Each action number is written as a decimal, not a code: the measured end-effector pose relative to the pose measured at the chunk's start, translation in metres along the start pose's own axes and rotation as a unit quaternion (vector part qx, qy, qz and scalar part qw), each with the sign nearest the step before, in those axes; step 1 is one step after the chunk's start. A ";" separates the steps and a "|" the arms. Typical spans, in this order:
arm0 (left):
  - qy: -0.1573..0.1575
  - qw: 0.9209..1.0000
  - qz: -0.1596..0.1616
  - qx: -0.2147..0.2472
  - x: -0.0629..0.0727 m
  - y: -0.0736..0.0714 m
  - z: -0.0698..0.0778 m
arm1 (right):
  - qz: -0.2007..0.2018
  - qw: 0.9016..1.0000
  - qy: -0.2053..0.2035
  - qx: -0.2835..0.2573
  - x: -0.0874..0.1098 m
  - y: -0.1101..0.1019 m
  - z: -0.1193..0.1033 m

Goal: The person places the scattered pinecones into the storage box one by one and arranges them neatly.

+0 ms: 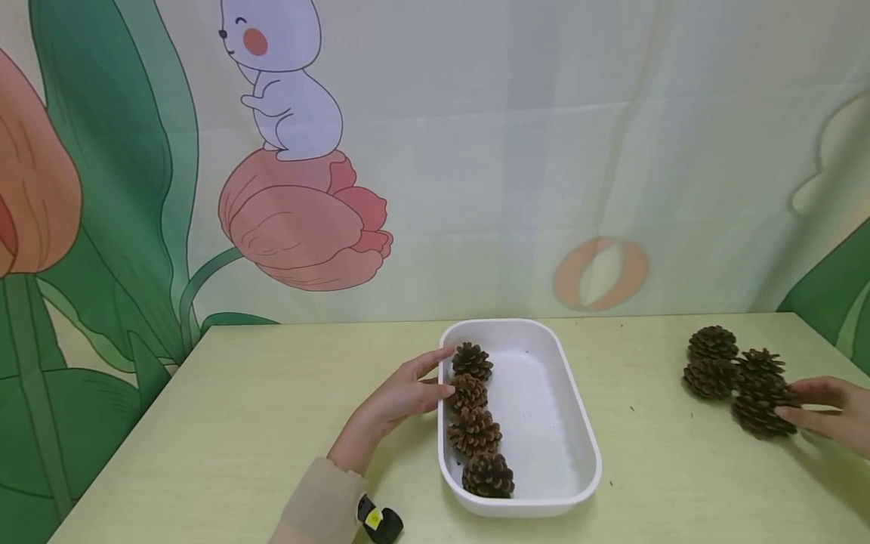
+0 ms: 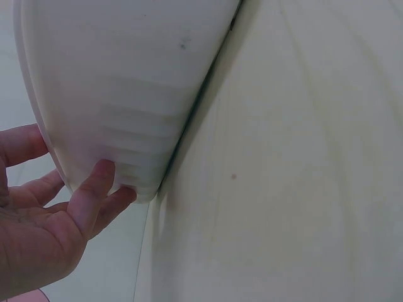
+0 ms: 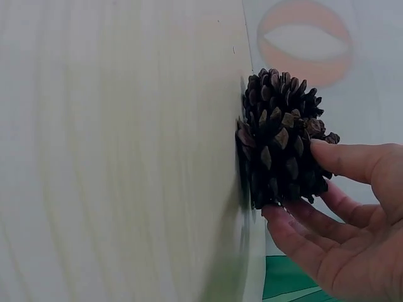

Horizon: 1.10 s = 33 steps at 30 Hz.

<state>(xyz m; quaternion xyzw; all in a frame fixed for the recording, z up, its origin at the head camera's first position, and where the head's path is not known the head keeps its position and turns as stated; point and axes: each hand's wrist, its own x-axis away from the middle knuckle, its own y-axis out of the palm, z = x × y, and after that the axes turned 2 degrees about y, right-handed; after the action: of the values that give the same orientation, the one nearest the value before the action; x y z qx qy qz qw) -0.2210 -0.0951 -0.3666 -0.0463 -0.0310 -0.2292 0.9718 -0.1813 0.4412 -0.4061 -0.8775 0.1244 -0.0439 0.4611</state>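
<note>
A white plastic tray [image 1: 544,423] stands on the table with several brown pine cones [image 1: 474,432] lined up along its left side. My left hand [image 1: 401,397] holds the tray's left rim. In the left wrist view its fingers lie around the edge and against the outer wall [image 2: 126,75]. At the far right, my right hand [image 1: 836,412] grips a dark pine cone [image 1: 764,412] between thumb and fingers. Seen from the right wrist, this cone [image 3: 277,151] is close to the tabletop; whether it touches the table I cannot tell. Other pine cones [image 1: 711,378] sit beside it.
The pale yellow table [image 1: 272,423] ends at a printed curtain [image 1: 448,189] along its back edge. A black strap with a small device [image 1: 381,521] is on my left wrist. Small dark flecks lie on the table between the tray and the right-hand cones.
</note>
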 end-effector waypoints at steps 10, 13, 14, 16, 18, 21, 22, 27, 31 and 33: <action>-0.007 1.000 0.000 0.007 0.000 0.000 0.001 | 0.008 0.999 -0.004 -0.031 0.001 0.003 0.008; -0.009 1.000 0.003 0.006 0.000 0.000 0.002 | 0.022 0.999 -0.021 -0.044 -0.003 0.008 0.021; -0.009 1.000 0.003 0.006 0.000 0.000 0.002 | 0.029 0.998 -0.028 -0.043 -0.004 0.010 0.025; -0.010 1.000 0.003 0.007 0.000 0.000 0.002 | 0.033 0.997 -0.040 -0.048 -0.007 0.013 0.031; -0.010 1.000 0.002 0.008 0.000 0.000 0.002 | 0.037 0.997 -0.054 -0.051 -0.010 0.016 0.037; -0.008 1.000 0.002 0.006 -0.001 0.000 0.002 | 0.035 0.996 -0.074 -0.047 -0.012 0.018 0.038; -0.008 1.000 0.003 0.005 -0.001 0.000 0.002 | 0.033 0.995 -0.081 -0.049 -0.011 0.018 0.035; -0.007 1.000 0.005 0.003 -0.001 0.000 0.002 | 0.006 0.993 -0.109 -0.051 0.015 0.011 -0.018; -0.006 1.000 0.003 0.003 -0.001 0.001 0.002 | -0.030 0.990 -0.124 -0.064 0.056 -0.003 -0.092; -0.006 1.000 0.002 0.004 -0.001 0.001 0.002 | -0.041 0.986 -0.138 -0.081 0.066 -0.005 -0.113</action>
<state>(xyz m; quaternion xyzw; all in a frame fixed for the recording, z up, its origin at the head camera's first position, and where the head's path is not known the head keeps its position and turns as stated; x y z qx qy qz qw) -0.2214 -0.0938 -0.3652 -0.0440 -0.0376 -0.2272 0.9721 -0.1379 0.3369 -0.3402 -0.9140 0.0264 0.0686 0.3991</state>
